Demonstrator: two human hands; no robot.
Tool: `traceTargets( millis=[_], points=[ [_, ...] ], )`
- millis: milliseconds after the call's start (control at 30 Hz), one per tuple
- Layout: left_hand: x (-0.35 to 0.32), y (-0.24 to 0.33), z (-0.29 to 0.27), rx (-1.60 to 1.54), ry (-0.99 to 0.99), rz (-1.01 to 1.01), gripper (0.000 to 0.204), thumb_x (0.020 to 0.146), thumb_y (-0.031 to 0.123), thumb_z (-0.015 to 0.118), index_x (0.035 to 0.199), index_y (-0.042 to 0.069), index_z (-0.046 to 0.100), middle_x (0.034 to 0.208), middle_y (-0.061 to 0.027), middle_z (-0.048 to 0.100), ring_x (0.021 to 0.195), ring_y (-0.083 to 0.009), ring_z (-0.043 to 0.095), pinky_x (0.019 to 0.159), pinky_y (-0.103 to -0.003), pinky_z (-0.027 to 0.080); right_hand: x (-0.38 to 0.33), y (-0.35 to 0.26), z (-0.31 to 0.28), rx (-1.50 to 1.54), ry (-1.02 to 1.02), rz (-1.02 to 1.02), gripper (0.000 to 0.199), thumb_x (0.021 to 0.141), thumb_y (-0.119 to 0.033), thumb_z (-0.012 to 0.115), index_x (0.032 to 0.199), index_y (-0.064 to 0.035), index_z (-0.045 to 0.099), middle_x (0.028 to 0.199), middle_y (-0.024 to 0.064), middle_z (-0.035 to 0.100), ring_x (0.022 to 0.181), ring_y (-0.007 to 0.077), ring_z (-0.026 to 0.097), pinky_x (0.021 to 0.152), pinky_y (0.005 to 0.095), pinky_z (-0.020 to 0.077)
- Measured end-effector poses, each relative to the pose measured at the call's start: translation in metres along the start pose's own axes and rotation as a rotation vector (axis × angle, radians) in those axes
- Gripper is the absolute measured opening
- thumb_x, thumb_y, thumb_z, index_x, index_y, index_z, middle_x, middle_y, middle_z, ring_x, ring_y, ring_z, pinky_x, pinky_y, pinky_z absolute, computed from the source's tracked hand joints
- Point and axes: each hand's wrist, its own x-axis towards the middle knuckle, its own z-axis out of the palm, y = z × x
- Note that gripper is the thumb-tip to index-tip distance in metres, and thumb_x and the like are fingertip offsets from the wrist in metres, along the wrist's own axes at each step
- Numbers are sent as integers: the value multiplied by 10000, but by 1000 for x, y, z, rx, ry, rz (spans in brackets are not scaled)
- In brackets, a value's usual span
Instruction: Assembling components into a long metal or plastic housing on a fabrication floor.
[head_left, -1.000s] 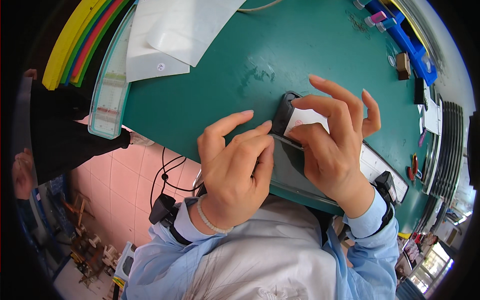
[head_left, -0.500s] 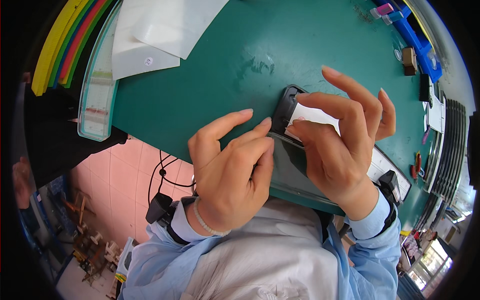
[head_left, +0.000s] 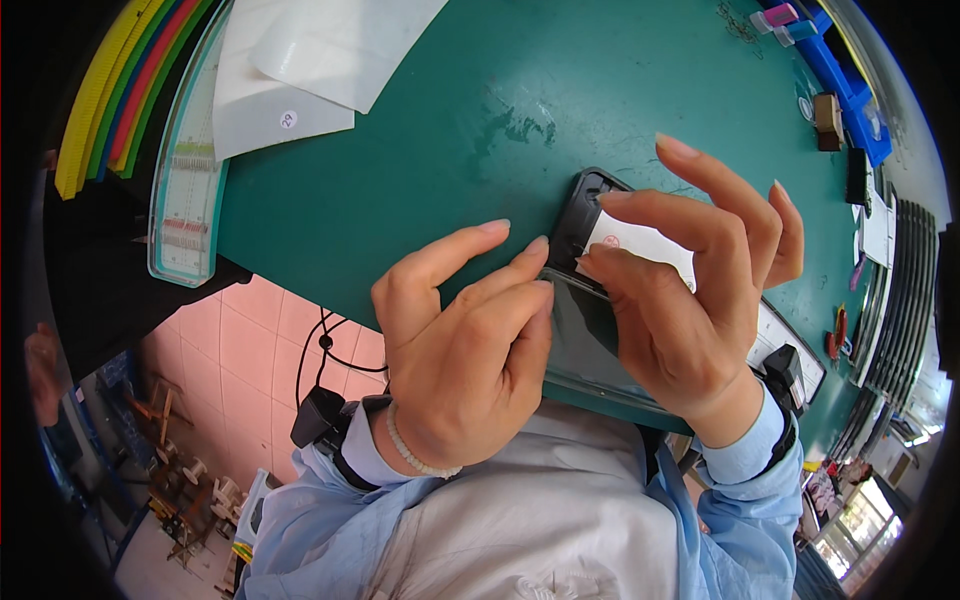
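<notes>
A small black case [head_left: 572, 222] lies on the green table, its clear lid [head_left: 590, 345] folded out toward me. White paper [head_left: 640, 243] with a small red mark lines part of the case. Over it reaches my right hand [head_left: 700, 270], open, with thumb and index tips apart above the tray and the other fingers raised. Whether anything tiny lies between those tips is too small to tell. My left hand [head_left: 465, 340] grips the case's left corner by the hinge, thumb and index drawn together, two other fingers stretched over the table.
White sheets [head_left: 300, 70] and a clear ruler-like plastic strip [head_left: 185, 200] lie at the left table edge. Coloured strips [head_left: 125, 90] stand beyond them. Along the right are a blue rack [head_left: 840, 75], a small brown box [head_left: 828, 120] and a red-handled tool [head_left: 836, 330].
My right hand has shifted slightly right, and its thumb and index tips are a little further apart. The left hand stays at the case corner. The whole view has moved slightly.
</notes>
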Motion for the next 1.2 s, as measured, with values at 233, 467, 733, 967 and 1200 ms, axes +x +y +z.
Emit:
traceTargets(
  millis=[233,467,733,967,1200],
  points=[
    [1,0,-1,-4,-7,-5,248,736,-80,713,931,24,600,950,-137,715,1068,-288,564,865,-333,454,0,0,1,-5,16,-6,96,667,-103,731,710,-142,656,950,23,680,1126,288,576,1067,439,183],
    [-4,-4,4,-15,42,10,267,697,-51,703,927,46,610,983,-103,708,1031,-282,603,841,-356,369,0,-1,0,-3,5,-8,89,661,-98,729,703,-137,660,949,23,681,1123,286,577,1067,436,186],
    [-4,-6,2,-3,46,11,270,692,-51,706,925,43,608,974,-101,709,1023,-281,606,841,-356,368,1,0,4,18,10,-31,76,643,-102,716,679,-116,650,934,24,675,1108,283,583,1086,429,170],
    [13,16,-1,234,-71,58,330,751,-58,603,1044,65,691,1239,-197,592,1215,-391,426,1008,-430,339,-2,4,-7,-11,36,-43,71,606,-119,683,657,-95,640,909,7,667,1093,273,588,1064,449,167],
    [12,24,0,514,-199,59,338,811,14,566,1050,187,729,1421,-206,431,1348,-439,289,1079,-565,177,-5,8,-69,-18,69,263,262,664,-150,669,921,-97,665,1189,115,585,1239,337,463,1029,577,119]
  ],
)
